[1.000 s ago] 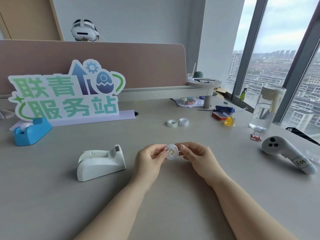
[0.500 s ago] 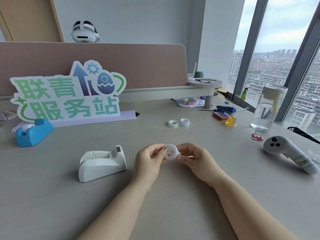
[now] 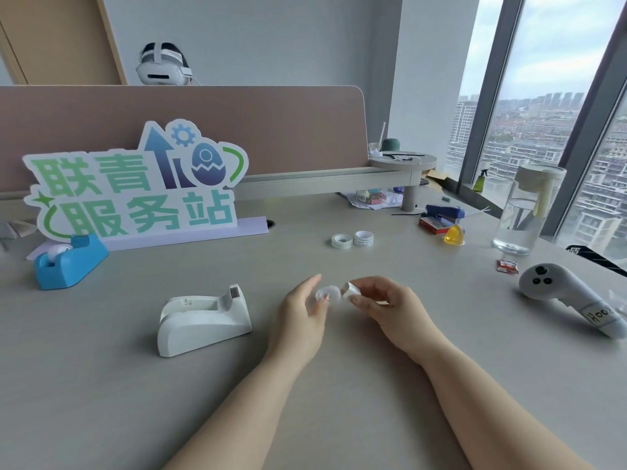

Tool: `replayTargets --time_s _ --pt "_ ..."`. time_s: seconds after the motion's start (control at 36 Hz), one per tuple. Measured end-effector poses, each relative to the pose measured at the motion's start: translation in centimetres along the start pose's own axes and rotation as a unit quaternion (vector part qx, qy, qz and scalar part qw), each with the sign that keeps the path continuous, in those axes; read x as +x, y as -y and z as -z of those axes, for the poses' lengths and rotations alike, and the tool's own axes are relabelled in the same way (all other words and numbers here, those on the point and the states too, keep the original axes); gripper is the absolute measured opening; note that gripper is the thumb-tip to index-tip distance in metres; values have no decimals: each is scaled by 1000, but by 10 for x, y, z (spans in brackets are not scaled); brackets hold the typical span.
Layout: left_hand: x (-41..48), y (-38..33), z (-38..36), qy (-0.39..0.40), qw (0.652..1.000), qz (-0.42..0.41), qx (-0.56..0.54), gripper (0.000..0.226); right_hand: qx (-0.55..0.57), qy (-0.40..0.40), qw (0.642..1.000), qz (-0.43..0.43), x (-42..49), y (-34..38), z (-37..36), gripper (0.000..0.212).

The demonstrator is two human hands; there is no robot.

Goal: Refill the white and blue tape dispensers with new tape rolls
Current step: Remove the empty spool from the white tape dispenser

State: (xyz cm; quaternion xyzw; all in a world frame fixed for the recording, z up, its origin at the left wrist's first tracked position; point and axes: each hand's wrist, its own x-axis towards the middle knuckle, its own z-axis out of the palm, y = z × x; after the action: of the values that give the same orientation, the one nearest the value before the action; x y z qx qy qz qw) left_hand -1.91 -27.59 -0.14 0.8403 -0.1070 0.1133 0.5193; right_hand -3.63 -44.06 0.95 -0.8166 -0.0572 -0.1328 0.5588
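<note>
pinch in midair over pale grey counter (image 3: 339, 385). holds small white plastic piece (image 3: 351, 289) in right grip (image 3: 383, 307), thumb and forefinger clenched on it. round white plastic disc (image 3: 327, 294) at fingertips of left grip (image 3: 300, 313), fingers mostly straight and blurred; cannot tell whether grasping it. white curved plastic tape dispenser (image 3: 203, 320) on counter just left of left grip. blue plastic tape dispenser (image 3: 68, 262) far left, white roll (image 3: 57, 252) seated inside. pair of small tape rolls (image 3: 342, 240) side by side beyond both grips.

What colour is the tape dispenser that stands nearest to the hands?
The tape dispenser is white; the head view shows it best.
</note>
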Motion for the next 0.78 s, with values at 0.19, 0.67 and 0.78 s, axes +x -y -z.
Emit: replayTargets --time_s 0.19,0.67,0.78 --pt "0 -1 -1 26 997 -73 -12 37 20 11 1000 -5 -2 3 0 16" --pt "-5 -2 3 11 999 -43 -14 17 -12 -2 1000 -5 -1 -2 0 12" --pt "-15 -1 12 68 994 -73 36 24 -2 -23 1000 -14 -1 -2 4 12"
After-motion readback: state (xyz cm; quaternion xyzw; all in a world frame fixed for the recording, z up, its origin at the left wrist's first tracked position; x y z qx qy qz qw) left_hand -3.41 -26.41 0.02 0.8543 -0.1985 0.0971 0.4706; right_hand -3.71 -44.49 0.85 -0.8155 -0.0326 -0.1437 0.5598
